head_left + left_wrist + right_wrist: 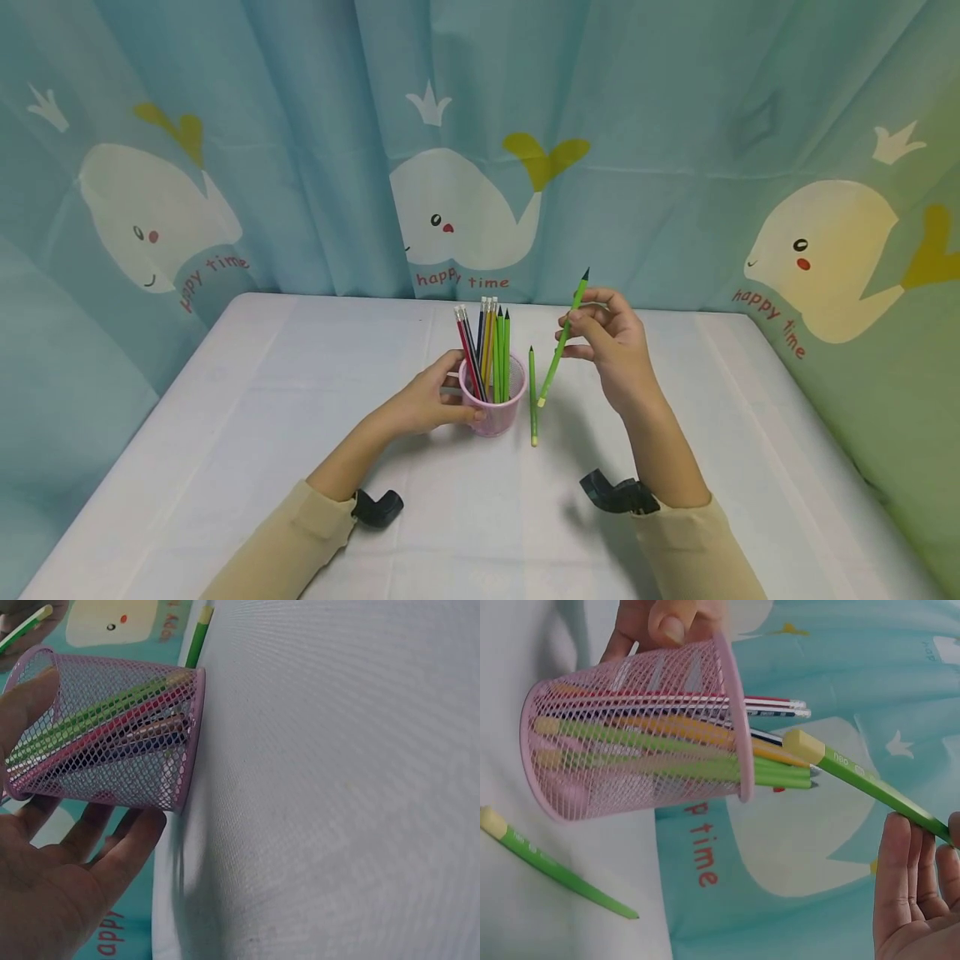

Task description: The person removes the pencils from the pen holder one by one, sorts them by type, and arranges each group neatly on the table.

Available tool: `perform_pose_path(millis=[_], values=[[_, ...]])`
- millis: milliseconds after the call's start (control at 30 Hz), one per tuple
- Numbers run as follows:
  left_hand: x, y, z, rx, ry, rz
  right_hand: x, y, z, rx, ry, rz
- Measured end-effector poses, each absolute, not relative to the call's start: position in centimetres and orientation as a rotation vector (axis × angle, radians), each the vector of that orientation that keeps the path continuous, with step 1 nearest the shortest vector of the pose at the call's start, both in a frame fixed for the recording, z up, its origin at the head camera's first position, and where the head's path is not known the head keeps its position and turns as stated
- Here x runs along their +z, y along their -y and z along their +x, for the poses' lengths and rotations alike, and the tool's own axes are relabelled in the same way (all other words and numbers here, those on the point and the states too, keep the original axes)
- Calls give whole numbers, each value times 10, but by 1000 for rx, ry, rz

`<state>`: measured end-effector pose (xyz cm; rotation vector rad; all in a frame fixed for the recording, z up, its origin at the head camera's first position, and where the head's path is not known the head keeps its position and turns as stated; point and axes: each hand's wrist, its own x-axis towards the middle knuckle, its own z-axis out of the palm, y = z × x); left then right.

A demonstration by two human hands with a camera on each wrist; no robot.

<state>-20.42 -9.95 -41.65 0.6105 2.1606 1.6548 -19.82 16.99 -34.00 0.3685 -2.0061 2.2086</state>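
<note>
A pink mesh pencil cup (pixel 492 421) stands upright on the table, holding several pencils (pixel 705 739) in red, dark, yellow and green. My left hand (pixel 427 396) grips the cup from its left side, thumb in front and fingers round the back. In the right hand (pixel 618 350) a green pencil (pixel 564 337) is pinched, dark tip up and pale yellow end down, to the right of the cup and above the table. Another green pencil (pixel 533 400) lies on the table just right of the cup, its yellow end toward me.
The table (pixel 315 367) has a white cover. Behind it hangs a blue-green curtain (pixel 637 100) printed with white whales. Black curved pieces (pixel 378 508) sit at both sleeve cuffs.
</note>
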Motion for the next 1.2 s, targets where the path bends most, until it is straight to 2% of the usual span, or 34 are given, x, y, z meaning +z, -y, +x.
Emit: perform_pose_path(millis=[1200], values=[[-419,102,-204,1688,-2130,684,-390,-181,-227,2076,2336,109]])
